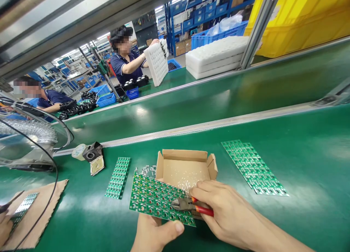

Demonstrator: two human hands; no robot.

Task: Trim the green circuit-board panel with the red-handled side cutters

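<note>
My left hand [157,230] grips a green circuit board panel [153,197] from below, its thumb along the near edge. The panel carries rows of round holes and is tilted over the near side of a cardboard box [166,168]. In my right hand [221,204] is a pair of diagonal cutters [203,209] with red handles. Their jaws lie against the panel's right part; whether they pinch a lead is too small to tell. Small light clippings [187,179] are scattered in the box. Behind the panel lies a pile of small silvery parts [149,170].
Circuit board panels [254,168] lie at the right, another panel [118,177] at the left. A soldering stand [94,153] is farther back. At far left, another person's hand [4,226] works over cardboard [46,208]. Two people sit beyond the conveyor [164,110].
</note>
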